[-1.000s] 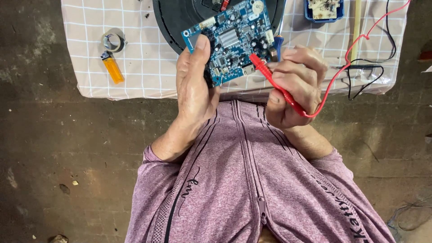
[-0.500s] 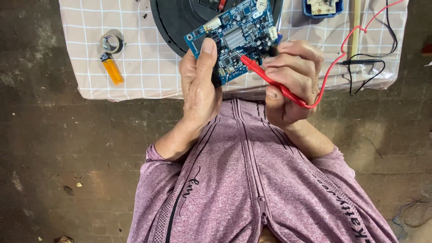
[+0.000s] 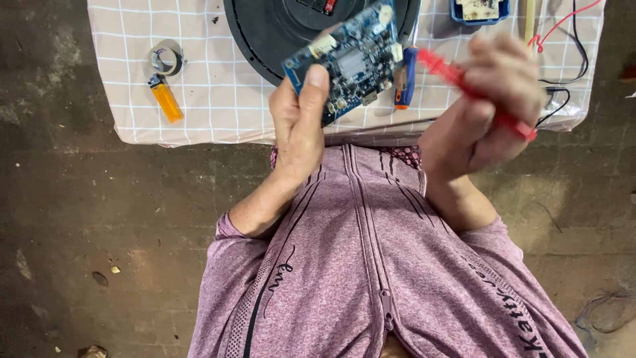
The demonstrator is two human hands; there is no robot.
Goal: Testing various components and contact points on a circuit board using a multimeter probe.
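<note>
Blue circuit board (image 3: 351, 63) is being gripped by the left hand (image 3: 299, 126): thumb pressed on the component face near the lower left edge, fingers hidden behind. Board is being held tilted, above the near edge of the table and in front of the black round disc (image 3: 278, 33), long side running up to the right.

Red probe (image 3: 474, 89) is being clenched in the right hand (image 3: 487, 109), fingers curled around the shaft. Probe tip is being pointed up-left toward the board's right edge but is being kept apart from it, no contact visible. Right hand is motion-blurred, so exact finger placement cannot be told. Red lead wire (image 3: 563, 23) is being run up and away over the cloth at the top right.

Just between board and probe, a screwdriver with a blue and orange handle (image 3: 404, 79) is lying on the checked tablecloth (image 3: 212, 99), near the disc's rim.

Left side of the cloth: an orange lighter (image 3: 165, 99), and just above it a small roll of tape (image 3: 167, 59), both well apart from the hands.

Top right: a blue tray (image 3: 480, 10) is being cut off by the frame edge; black cables (image 3: 563, 93) are trailing along the right edge of the cloth.

Purple zip-up top (image 3: 371, 265) is being worn; a dark concrete floor (image 3: 79, 232) is showing below the table.
</note>
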